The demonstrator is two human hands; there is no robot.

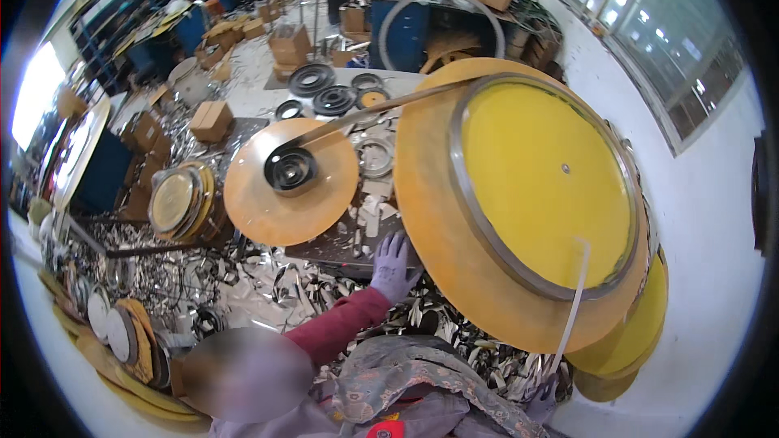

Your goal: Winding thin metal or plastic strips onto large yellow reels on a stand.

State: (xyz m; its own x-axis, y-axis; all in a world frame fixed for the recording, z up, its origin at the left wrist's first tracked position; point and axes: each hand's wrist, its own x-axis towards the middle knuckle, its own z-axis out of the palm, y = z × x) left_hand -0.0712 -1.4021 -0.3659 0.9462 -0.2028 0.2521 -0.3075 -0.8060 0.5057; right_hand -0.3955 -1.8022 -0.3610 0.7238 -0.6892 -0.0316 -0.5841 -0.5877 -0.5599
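Note:
My left hand (392, 268), in a grey-purple glove, lies open with fingers stretched at the front edge of a dark bench (324, 255), between two discs. At lower right my gloved right hand (542, 401) is closed around a thin pale rod (572, 312). The rod reaches up across the large orange disc (426, 195) to the yellow round plate (544, 170) on it. A grey metal ring surrounds that plate. From it, a flat band (389, 104) runs to a dark coil (290, 169) on the smaller orange disc (243, 203).
Black rings (334, 100) and pale scraps (373, 211) lie on the bench. Shiny strip offcuts (284, 296) cover the floor. Stacked discs (174, 201) stand left; yellow discs (625, 332) lean at right by the white wall (706, 219). A blurred patch hides part of the lower left.

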